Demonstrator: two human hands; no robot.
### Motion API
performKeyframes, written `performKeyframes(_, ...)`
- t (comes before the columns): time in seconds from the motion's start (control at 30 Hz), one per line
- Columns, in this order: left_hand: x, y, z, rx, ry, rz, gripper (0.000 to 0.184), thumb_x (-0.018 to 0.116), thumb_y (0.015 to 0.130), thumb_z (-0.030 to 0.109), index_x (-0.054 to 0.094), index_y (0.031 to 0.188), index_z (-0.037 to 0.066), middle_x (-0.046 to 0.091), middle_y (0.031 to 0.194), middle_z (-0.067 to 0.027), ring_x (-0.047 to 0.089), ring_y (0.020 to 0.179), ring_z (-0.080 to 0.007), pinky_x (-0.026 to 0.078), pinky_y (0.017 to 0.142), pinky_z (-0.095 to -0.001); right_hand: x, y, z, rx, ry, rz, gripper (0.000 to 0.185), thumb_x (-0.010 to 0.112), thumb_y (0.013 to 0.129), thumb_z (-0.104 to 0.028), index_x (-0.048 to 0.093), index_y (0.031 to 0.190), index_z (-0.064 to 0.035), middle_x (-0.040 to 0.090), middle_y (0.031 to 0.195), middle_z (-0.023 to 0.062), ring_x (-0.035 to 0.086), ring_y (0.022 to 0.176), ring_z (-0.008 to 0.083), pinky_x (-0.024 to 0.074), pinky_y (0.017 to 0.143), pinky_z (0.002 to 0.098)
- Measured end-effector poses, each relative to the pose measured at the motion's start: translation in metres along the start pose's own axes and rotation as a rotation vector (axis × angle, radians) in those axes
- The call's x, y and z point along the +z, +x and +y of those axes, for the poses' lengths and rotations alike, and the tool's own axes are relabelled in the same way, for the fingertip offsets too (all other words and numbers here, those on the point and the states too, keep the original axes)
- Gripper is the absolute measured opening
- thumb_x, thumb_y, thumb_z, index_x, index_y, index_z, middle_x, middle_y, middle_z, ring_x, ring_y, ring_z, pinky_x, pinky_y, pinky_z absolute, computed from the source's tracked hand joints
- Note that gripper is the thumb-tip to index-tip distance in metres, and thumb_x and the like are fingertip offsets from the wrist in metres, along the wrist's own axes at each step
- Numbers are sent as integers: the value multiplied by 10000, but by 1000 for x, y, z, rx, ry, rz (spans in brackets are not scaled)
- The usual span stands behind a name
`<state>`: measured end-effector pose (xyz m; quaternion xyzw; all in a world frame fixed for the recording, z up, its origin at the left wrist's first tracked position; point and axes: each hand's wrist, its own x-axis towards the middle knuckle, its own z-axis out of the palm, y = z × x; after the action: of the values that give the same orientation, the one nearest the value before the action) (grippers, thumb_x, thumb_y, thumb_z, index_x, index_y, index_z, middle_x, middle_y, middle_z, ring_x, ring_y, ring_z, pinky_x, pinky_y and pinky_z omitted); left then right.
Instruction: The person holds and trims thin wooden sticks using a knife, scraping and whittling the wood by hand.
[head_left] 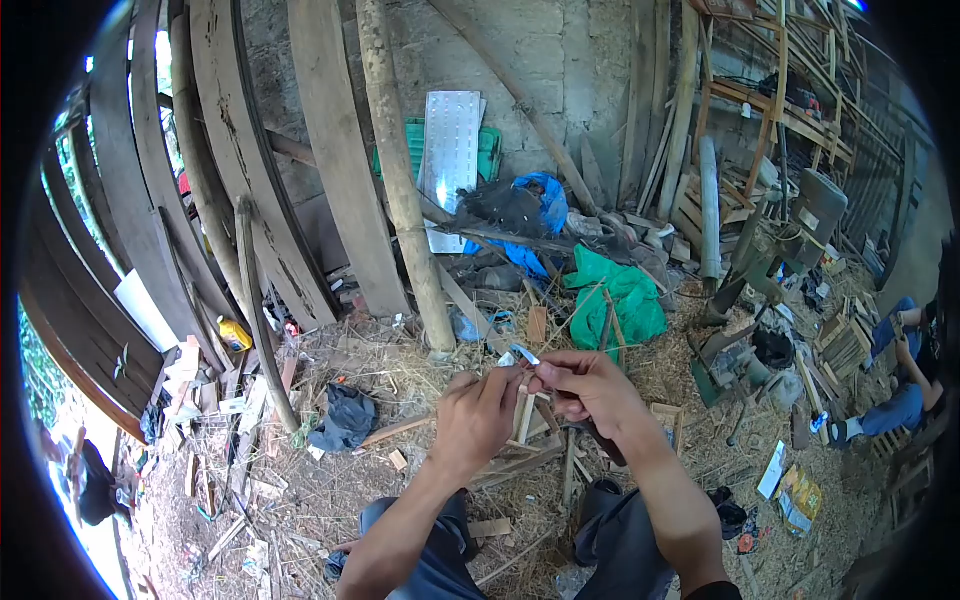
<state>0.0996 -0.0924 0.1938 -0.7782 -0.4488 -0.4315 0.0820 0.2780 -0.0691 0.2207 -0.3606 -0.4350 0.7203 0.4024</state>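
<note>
My left hand (474,420) and my right hand (592,392) meet in front of me, above my knees. Both are closed, fingertips almost touching. A small, narrow white-and-blue strip (524,354) sticks up between them; its exact kind is too small to make out. The right thumb and fingers pinch close to its lower end, with the left fingers pressed beside it. Below the hands, pale wooden sticks (526,418) form part of a small frame on the ground. Something dark and curved (609,447) shows under my right wrist, mostly hidden.
Wood scraps and shavings cover the ground. A black plastic bag (345,418) lies left, a green sheet (618,300) ahead. Planks (345,150) and a pole (402,180) lean at the wall. Another person (895,405) sits at the right; a yellow bottle (234,334) stands left.
</note>
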Motion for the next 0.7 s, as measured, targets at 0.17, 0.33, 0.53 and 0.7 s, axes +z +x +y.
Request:
performKeyframes(0.17, -1, 3, 0, 43, 4, -7, 73, 629, 817, 64, 563, 850, 65, 635, 686, -85, 561, 510, -249, 424, 561, -328, -8, 3, 2, -25, -26, -2, 215, 614, 898, -146, 627, 1043, 12, 652, 838, 50, 396, 484, 37, 280, 414, 186)
performKeyframes(0.33, -1, 4, 1, 30, 12, -33, 63, 609, 835, 87, 548, 834, 69, 634, 673, -89, 578, 527, -250, 419, 587, -323, -10, 5, 2, -51, -85, 7, 212, 611, 895, -126, 627, 1047, 21, 650, 835, 49, 394, 476, 33, 276, 411, 189)
performKeyframes(0.53, -5, -1, -1, 23, -66, -4, 71, 637, 816, 64, 586, 865, 74, 576, 572, -87, 522, 513, -267, 413, 541, -356, -26, 8, -7, -160, -138, 249, 210, 611, 895, -134, 632, 1032, 24, 644, 815, 40, 384, 473, 32, 263, 405, 191)
performKeyframes(0.7, 1, -3, -7, 16, -56, -25, 63, 636, 816, 61, 586, 853, 68, 578, 572, -80, 525, 516, -266, 411, 560, -342, -14, 0, -6, -111, -81, 90, 204, 601, 903, -151, 640, 992, 29, 635, 777, 35, 371, 469, 38, 245, 402, 192)
